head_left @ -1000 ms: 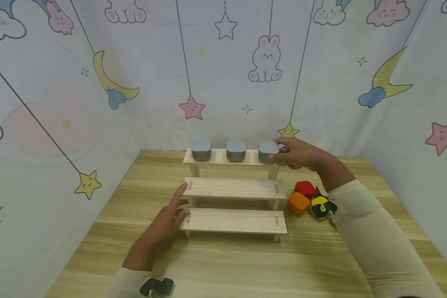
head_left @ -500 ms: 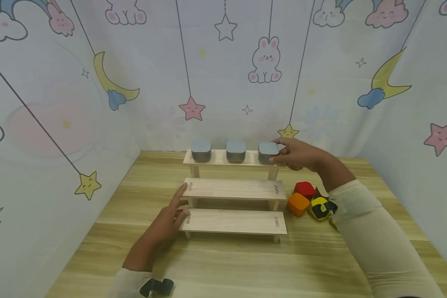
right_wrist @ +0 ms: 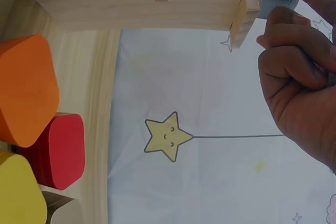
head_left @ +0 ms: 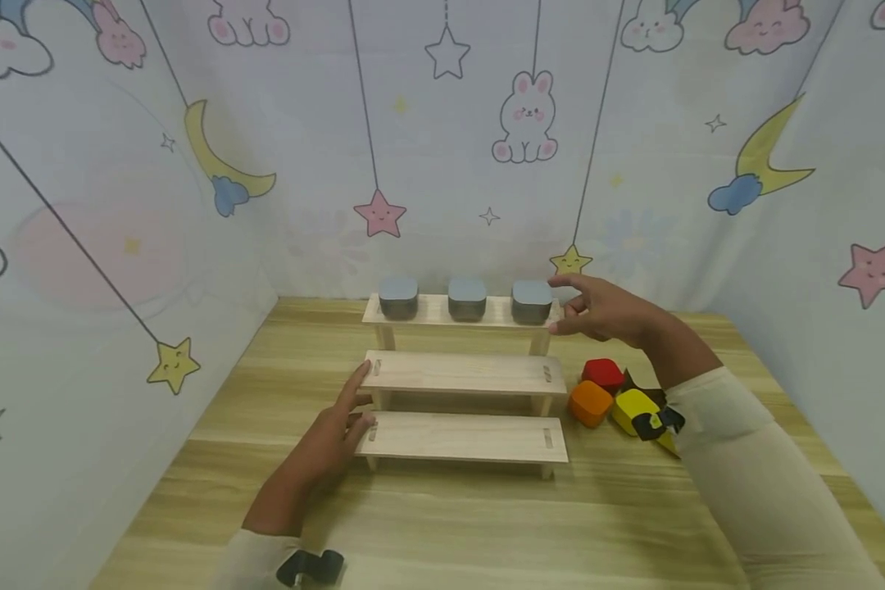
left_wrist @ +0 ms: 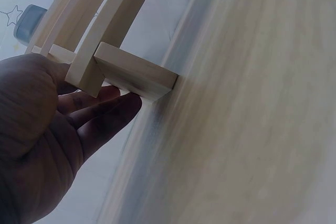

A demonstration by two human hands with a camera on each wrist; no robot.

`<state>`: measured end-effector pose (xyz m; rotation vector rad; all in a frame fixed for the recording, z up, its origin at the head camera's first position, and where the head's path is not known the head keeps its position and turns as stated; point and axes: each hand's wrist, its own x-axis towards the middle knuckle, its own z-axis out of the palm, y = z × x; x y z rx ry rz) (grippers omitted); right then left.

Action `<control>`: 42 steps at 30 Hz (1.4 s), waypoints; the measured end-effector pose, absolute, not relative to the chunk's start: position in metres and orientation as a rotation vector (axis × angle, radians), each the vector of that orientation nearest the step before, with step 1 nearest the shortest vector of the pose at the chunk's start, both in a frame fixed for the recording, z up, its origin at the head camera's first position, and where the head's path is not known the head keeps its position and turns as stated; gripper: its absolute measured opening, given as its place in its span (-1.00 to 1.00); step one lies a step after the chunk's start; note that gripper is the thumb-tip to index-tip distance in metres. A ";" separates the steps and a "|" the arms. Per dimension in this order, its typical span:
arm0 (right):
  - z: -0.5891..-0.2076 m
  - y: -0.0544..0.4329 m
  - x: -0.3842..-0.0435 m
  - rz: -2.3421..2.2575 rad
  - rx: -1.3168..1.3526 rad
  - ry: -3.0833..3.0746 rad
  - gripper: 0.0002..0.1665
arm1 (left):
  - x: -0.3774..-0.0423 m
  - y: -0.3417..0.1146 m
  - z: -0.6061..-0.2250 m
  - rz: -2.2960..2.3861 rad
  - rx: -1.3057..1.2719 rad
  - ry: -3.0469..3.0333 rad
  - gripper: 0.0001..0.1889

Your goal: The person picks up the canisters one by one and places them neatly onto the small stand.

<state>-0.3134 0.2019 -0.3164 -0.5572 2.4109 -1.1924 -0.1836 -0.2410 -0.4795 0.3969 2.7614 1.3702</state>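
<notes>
- R hand (head_left: 610, 313): thumb & index spread wide, other fingers curled; R grey block (head_left: 532, 303) just beside the tips, contact can't be told.
- L hand (head_left: 332, 430): fingers nearly straight, laid against L end of wooden stepped shelf (head_left: 460, 373).
- L grey block (head_left: 399, 298) & mid. grey block (head_left: 468, 300) seated w/ R one along top step.
- Orange block (head_left: 591, 404), red block (head_left: 603, 374) & yellow block (head_left: 634, 411) grouped on surface (head_left: 442, 533), R of shelf.
- Printed cloth (head_left: 442, 156) hung behind.

Three gray blocks (head_left: 468, 300) on wooden shelf (head_left: 463, 373)
</notes>
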 end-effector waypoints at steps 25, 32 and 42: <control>-0.370 0.278 -0.260 -1.386 -0.388 2.520 0.06 | -0.186 -0.241 -0.481 1.371 0.381 2.746 -0.10; -0.391 0.296 -0.243 -1.488 -0.425 2.489 -0.03 | -0.186 -0.241 -0.480 1.356 0.392 2.762 -0.10; -0.411 0.315 -0.228 -1.539 -0.406 2.443 -0.13 | -0.187 -0.241 -0.482 1.366 0.409 2.765 -0.10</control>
